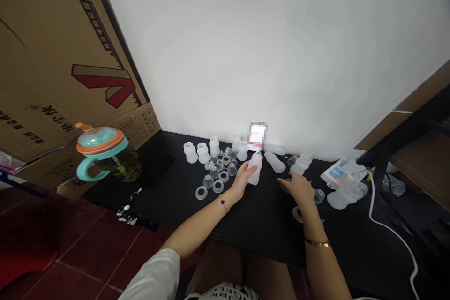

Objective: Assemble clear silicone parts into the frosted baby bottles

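My left hand (242, 180) is wrapped round a small translucent white bottle (254, 168), held upright over the black table. My right hand (301, 189) hovers above clear plastic parts at the right, thumb and fingers apart. Under its fingertips is a clear cap (286, 185), partly hidden by the hand; I see no grip on it. A pale ring (297, 214) and a clear dome (319, 196) lie beside that hand. Between my hands and the wall, another white bottle (274, 162) lies on its side. Just beyond, a capped bottle (301, 164) leans over.
Several open white bottles (190, 153) stand at the left, near clear domes (208, 181) and rings (201, 192). A phone (258, 136) leans on the wall. A white device (342, 173) with a cable sits right. A lidded cup (108, 152) and carton (63, 56) are left.
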`<move>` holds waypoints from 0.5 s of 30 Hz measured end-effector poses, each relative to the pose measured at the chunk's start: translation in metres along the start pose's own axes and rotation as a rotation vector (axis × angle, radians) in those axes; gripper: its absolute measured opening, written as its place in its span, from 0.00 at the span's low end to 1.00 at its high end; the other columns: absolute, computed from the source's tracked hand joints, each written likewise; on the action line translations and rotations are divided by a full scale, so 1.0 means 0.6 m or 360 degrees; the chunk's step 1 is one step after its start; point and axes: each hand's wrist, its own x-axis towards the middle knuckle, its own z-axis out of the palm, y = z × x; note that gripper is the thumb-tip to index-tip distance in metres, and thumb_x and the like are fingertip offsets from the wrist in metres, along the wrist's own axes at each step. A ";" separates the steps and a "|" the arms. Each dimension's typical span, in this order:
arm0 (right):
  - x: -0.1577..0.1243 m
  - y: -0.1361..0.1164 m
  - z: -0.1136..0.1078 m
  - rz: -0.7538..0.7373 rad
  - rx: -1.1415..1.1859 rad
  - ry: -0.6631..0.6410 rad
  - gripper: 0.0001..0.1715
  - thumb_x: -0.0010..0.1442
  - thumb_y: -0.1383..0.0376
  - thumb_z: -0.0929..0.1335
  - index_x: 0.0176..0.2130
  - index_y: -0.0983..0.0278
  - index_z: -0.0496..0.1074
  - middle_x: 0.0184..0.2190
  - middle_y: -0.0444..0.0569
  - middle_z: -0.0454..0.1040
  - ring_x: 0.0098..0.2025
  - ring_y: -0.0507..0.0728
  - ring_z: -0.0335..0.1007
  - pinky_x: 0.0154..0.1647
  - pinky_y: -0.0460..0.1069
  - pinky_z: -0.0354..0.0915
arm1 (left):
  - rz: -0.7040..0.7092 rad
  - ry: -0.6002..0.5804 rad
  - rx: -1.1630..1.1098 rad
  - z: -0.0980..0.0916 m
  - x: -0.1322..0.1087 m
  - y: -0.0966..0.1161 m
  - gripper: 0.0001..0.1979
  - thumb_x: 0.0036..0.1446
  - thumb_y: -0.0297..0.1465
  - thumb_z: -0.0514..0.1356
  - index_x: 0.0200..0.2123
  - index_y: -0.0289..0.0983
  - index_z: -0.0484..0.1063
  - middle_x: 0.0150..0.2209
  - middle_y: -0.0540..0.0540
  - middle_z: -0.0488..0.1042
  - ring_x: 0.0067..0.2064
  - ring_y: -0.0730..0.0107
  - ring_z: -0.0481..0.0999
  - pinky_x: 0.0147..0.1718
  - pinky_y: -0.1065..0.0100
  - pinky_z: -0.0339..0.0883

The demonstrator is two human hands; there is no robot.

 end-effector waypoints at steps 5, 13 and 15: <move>0.007 -0.005 0.018 -0.0329 0.0209 -0.0184 0.30 0.50 0.60 0.76 0.53 0.62 0.75 0.47 0.56 0.80 0.49 0.67 0.77 0.47 0.55 0.66 | -0.0032 0.0020 0.0017 -0.004 0.005 -0.005 0.26 0.46 0.42 0.74 0.46 0.37 0.76 0.42 0.44 0.78 0.35 0.67 0.77 0.35 0.67 0.67; -0.028 -0.061 0.026 -0.0679 0.0415 -0.0396 0.25 0.49 0.70 0.74 0.48 0.57 0.76 0.45 0.49 0.80 0.45 0.62 0.76 0.44 0.51 0.64 | 0.0002 -0.0015 0.0014 -0.009 0.010 -0.013 0.25 0.46 0.43 0.73 0.44 0.36 0.75 0.41 0.44 0.77 0.35 0.66 0.77 0.37 0.66 0.68; -0.037 -0.071 0.027 -0.0785 0.0508 -0.0423 0.26 0.49 0.71 0.74 0.49 0.57 0.76 0.46 0.48 0.80 0.43 0.61 0.76 0.43 0.50 0.64 | 0.0014 -0.0012 0.0015 -0.009 0.011 -0.015 0.25 0.46 0.43 0.74 0.44 0.35 0.76 0.40 0.44 0.77 0.35 0.67 0.76 0.37 0.66 0.68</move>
